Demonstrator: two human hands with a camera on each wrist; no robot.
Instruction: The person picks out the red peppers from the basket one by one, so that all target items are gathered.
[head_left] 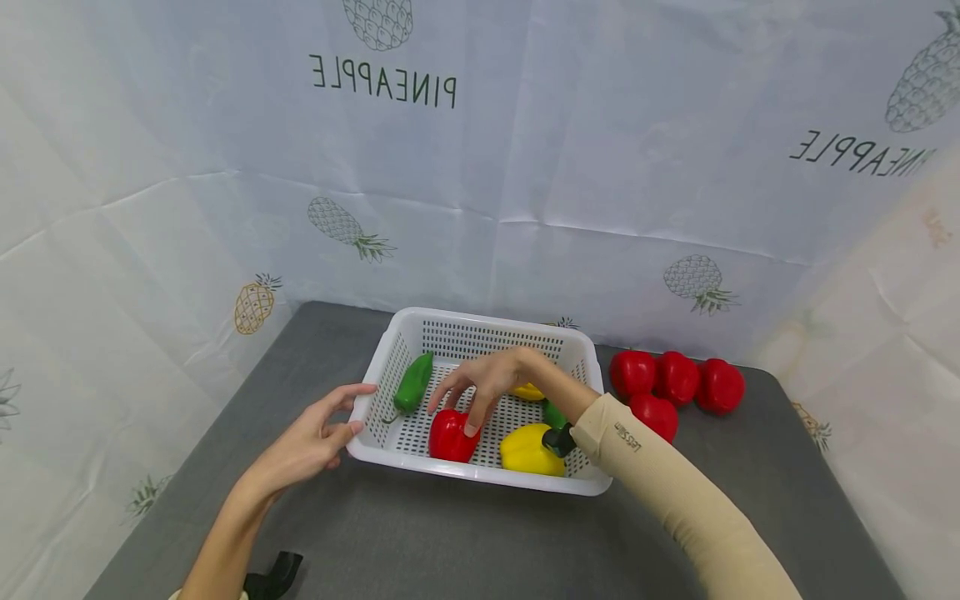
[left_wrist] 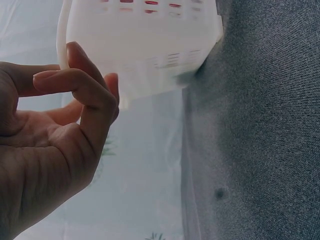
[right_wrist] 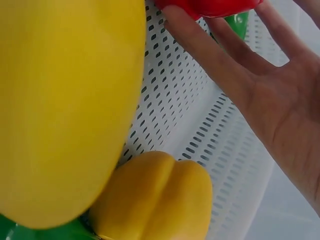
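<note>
A white perforated plastic basket (head_left: pixel 480 473) stands on the grey table. My left hand (head_left: pixel 307 433) pinches its left rim between thumb and fingers; the left wrist view shows the fingertips right at the rim (left_wrist: pixel 63 35). Reaching inside, my right hand (head_left: pixel 491 379) grips a red bell pepper (head_left: pixel 453 437) from above, thumb on one side and fingers on the other. To its left lies a long green pepper (head_left: pixel 414 383). A yellow bell pepper (head_left: pixel 528 450) sits to its right, with a deeper-yellow one (right_wrist: pixel 155 200) farther back and a green one (head_left: pixel 555 415) partly hidden by my right arm.
Several red bell peppers (head_left: pixel 677 378) are grouped on the table just right of the basket. White cloth (head_left: pixel 480 150) printed with pineapples hangs behind the table and along both sides. Dark straps circle both wrists.
</note>
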